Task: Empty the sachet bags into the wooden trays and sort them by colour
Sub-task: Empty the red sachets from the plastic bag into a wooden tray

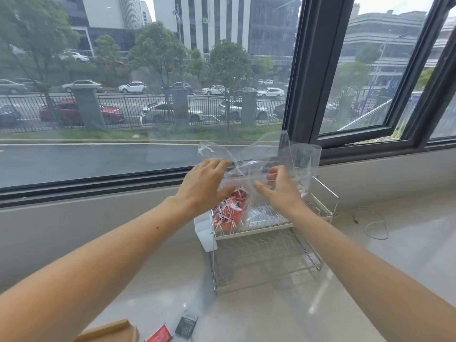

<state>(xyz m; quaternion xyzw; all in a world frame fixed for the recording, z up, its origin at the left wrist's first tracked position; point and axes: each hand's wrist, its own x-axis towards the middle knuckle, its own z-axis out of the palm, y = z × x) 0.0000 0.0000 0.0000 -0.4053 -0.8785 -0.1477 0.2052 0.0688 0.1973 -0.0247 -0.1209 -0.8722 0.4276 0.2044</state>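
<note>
A clear plastic bag (293, 154) is lifted over a wire rack, its lower part packed with red sachets (230, 211). My left hand (206, 185) pinches the bag's left side and my right hand (278, 187) grips its crumpled middle. The bag's bottom rests on the rack's upper shelf. At the bottom edge of the view lie a red sachet (160, 335) and a black sachet (186, 327) on the counter. The corner of a wooden tray (116, 332) shows beside them, mostly cut off by the frame.
A two-tier white wire rack (266, 255) stands on the pale counter (172, 280) by the window, with a white holder (203, 230) on its left side. A thin cable (375, 223) lies to the right. The dark window frame (303, 77) is behind.
</note>
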